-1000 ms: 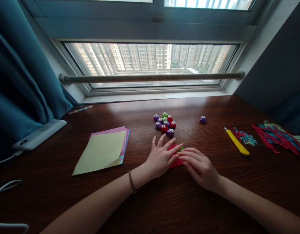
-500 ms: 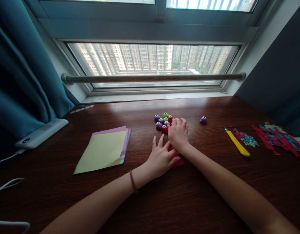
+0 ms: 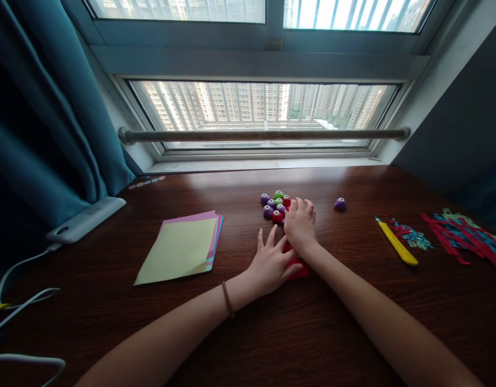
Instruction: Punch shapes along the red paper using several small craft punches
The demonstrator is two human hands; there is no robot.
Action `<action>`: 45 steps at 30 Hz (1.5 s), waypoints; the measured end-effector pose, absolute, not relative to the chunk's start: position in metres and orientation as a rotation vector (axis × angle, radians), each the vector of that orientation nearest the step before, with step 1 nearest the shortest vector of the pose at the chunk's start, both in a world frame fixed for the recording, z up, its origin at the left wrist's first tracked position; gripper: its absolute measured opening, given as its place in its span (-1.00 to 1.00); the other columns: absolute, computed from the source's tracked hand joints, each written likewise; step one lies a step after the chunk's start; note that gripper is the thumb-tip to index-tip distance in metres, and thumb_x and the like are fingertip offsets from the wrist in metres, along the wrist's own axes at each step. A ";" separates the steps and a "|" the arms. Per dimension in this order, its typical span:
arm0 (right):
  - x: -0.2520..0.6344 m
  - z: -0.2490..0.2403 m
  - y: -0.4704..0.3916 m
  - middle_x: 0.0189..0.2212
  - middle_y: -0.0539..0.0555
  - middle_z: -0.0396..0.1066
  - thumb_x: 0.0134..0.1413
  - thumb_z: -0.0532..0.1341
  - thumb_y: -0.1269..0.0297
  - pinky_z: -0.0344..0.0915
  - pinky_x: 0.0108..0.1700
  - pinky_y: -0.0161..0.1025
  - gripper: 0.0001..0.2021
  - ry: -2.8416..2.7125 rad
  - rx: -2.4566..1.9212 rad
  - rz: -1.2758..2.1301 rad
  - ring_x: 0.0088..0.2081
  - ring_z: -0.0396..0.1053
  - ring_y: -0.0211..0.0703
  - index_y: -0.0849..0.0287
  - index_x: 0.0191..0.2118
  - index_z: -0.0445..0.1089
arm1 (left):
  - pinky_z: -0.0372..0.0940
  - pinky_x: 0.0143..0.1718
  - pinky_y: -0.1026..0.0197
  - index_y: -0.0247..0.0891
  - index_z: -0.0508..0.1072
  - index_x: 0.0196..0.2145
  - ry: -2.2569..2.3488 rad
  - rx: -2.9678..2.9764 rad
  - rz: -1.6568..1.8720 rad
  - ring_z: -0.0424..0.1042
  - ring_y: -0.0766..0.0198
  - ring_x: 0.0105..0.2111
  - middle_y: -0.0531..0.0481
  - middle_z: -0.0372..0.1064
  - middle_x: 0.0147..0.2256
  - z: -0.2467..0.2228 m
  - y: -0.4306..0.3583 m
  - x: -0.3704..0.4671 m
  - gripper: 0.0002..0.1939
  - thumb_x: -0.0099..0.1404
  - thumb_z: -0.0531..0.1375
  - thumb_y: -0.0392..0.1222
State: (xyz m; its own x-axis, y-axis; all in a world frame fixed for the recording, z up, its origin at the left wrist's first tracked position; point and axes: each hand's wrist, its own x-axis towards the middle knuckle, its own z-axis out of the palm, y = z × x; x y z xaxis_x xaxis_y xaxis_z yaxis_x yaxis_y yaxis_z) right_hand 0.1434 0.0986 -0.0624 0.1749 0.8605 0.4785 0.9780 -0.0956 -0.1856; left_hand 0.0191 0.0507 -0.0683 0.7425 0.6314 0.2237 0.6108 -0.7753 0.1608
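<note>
My left hand point(image 3: 272, 264) lies palm down with its fingers spread, over a piece of red paper point(image 3: 299, 271) on the desk. The paper shows between and beside the fingers. My right hand point(image 3: 301, 228) rests with loosely bent, slightly parted fingers at the right side of a cluster of small shiny figures point(image 3: 271, 203). These are purple, green and red, each with a white eye-like spot. Part of the cluster and whatever lies under the right palm are hidden. A single purple figure point(image 3: 340, 203) sits apart, to the right of that hand.
Coloured paper sheets point(image 3: 179, 250), yellow on top, lie to the left. On the right are a yellow craft knife point(image 3: 399, 244), tiny paper bits point(image 3: 412, 235) and red and blue paper strips point(image 3: 461, 236). A white power bank point(image 3: 86, 219) with a cable point(image 3: 18, 266) lies by the curtain.
The view has shifted slightly, so everything sits a little further right and lower. Both hands keep nearly the same pose and place on the desk.
</note>
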 end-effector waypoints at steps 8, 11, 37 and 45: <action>0.143 -0.064 0.099 0.01 0.30 0.16 0.18 -0.02 0.38 0.05 0.02 0.02 -0.68 -1.762 -1.995 -0.341 0.03 -0.03 0.18 0.43 0.00 0.21 | -0.29 0.02 -0.46 0.01 0.21 0.04 1.018 2.842 0.422 -0.27 -0.25 0.17 -0.03 -0.08 0.18 -0.070 0.050 0.018 -0.61 0.30 -0.01 0.11; 0.143 -0.065 0.099 -0.01 0.31 0.18 0.16 0.00 0.39 0.06 0.01 0.03 -0.70 -1.767 -1.966 -0.306 0.02 -0.01 0.18 0.43 -0.02 0.22 | -0.30 0.02 -0.46 0.01 0.20 0.05 1.013 2.846 0.420 -0.29 -0.24 0.17 -0.03 -0.07 0.18 -0.069 0.051 0.018 -0.60 0.30 -0.02 0.12; 0.235 -0.067 0.048 -0.26 0.09 0.41 -0.06 0.27 0.20 0.28 -0.16 -0.19 -0.70 -1.778 -1.197 0.975 -0.24 0.36 -0.14 0.21 -0.18 0.39 | -0.24 0.15 -0.22 -0.31 -0.13 0.19 1.064 2.679 0.500 -0.14 0.00 0.15 -0.19 0.02 0.10 -0.075 0.052 0.020 -0.28 0.22 0.14 -0.05; 0.240 -0.075 0.054 -0.24 0.11 0.44 -0.26 0.37 0.22 0.28 -0.04 -0.14 -0.62 -1.174 -1.165 1.270 -0.17 0.39 -0.07 0.22 -0.22 0.40 | -0.23 0.15 -0.19 -0.30 0.18 -0.01 1.030 2.683 0.455 -0.06 -0.01 0.10 -0.18 0.09 0.00 -0.069 0.053 0.019 -0.54 0.21 0.16 -0.03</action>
